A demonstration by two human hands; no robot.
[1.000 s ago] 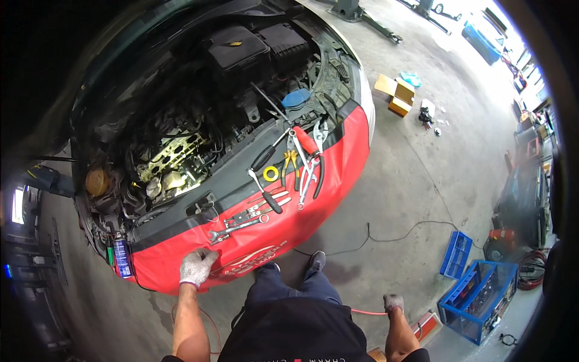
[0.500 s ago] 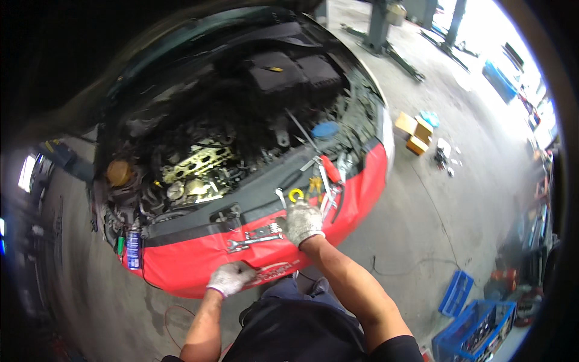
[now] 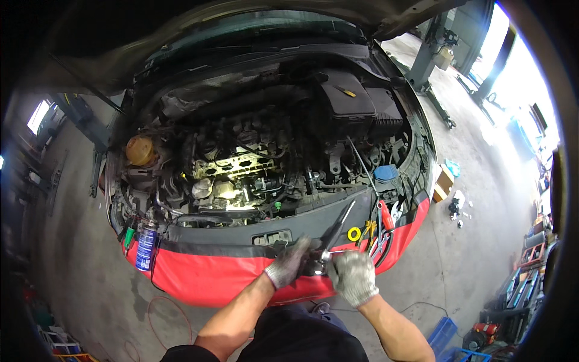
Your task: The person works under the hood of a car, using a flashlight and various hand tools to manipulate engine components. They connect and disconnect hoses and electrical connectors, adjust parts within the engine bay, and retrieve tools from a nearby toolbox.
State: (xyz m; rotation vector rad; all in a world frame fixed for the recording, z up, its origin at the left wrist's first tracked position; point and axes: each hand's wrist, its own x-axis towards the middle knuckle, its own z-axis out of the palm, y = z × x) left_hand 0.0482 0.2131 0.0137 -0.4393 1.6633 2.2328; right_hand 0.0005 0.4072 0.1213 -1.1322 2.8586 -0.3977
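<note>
Both my hands wear grey-white knit gloves over the red fender cover [image 3: 211, 277] on the car's front edge. My left hand [image 3: 292, 263] is smeared by motion, and its fingers do not show clearly. Close to its right, my right hand [image 3: 354, 277] has curled fingers; what they hold is hidden. A shiny dark and metal part [image 3: 316, 265] shows in the gap between the hands, its kind unclear. Beyond them a long slim tool [image 3: 344, 220] lies slanting. Right of it are a yellow ring [image 3: 354, 234], yellow-handled pliers [image 3: 371, 228] and a red-handled tool [image 3: 386, 216].
The engine bay [image 3: 235, 175] lies exposed beneath the raised hood. A blue spray can [image 3: 145, 248] stands at the left of the cover beside a green-capped item [image 3: 129, 235]. A cardboard box [image 3: 443, 183] is on the floor at right; a blue crate [image 3: 442, 336] sits at lower right.
My view has shifted, so the car sits further right in it. My left hand has come up and right, close to my right hand. The spanner and small tools on the cover no longer show clearly.
</note>
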